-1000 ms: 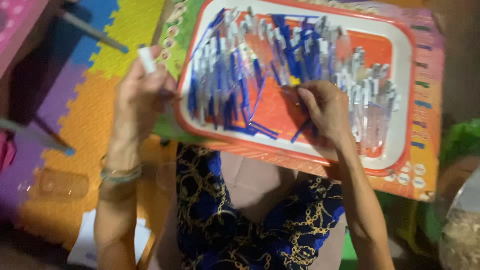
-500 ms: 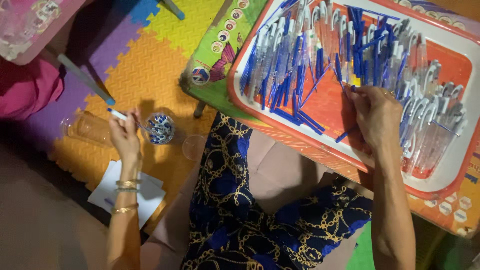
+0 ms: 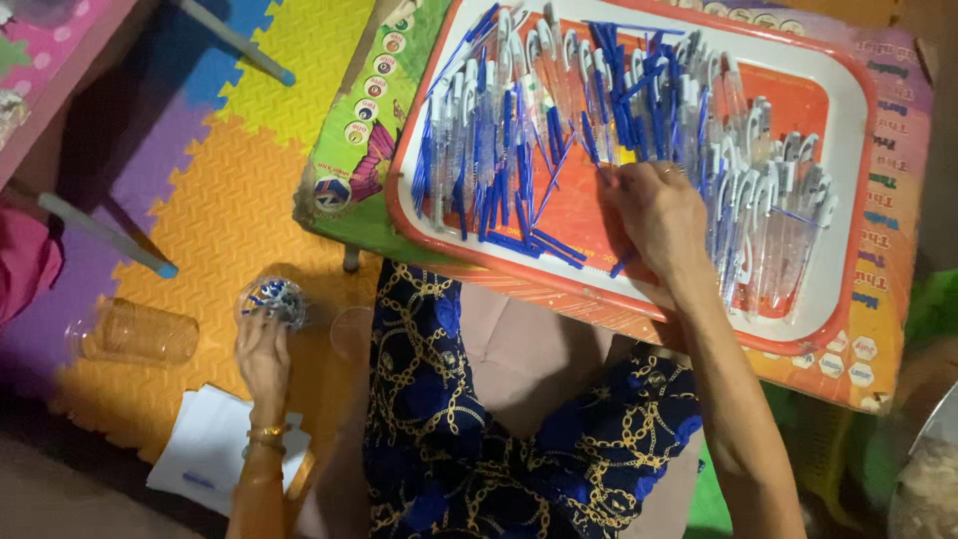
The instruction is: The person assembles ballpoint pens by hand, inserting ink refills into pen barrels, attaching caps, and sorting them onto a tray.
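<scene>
Reaching: left hand [image 3: 261, 351] into cup [image 3: 271, 299]

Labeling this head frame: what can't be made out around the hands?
- Left hand: its fingers cover part of the small clear cup; the blue bits inside are too small to identify.
- Right hand: fingertips hidden among pen parts on the tray; whether they grip anything is unclear.
- Bottom-right object: cut off by the frame edge.

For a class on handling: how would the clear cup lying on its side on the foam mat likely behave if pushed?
The clear cup lies on its side, so it would probably roll. It looks thin and empty, likely light and easily dented. The foam mat may slow it.
</scene>
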